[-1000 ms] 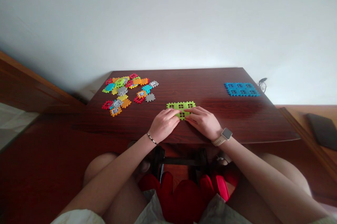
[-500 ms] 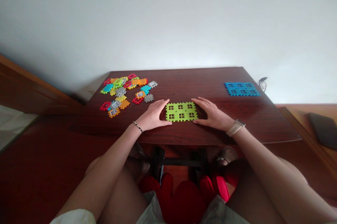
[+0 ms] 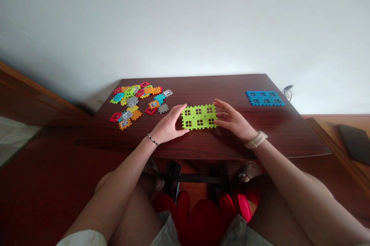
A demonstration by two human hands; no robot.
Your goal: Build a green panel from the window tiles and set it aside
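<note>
While the left hand [image 3: 169, 123] and right hand [image 3: 232, 119] lie open, fingers spread, they touch opposite edges of a green plastic block panel [image 3: 199, 116] lying flat on the dark wooden table [image 3: 231, 88]. Loose colored blocks [image 3: 135, 103] lie at nine o'clock from the panel; a blue block panel [image 3: 265, 98] sits well apart at three o'clock.

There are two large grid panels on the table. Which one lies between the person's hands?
The lime-green panel lies between the left hand and the right hand. The blue panel sits far off at the right end of the table.
</note>
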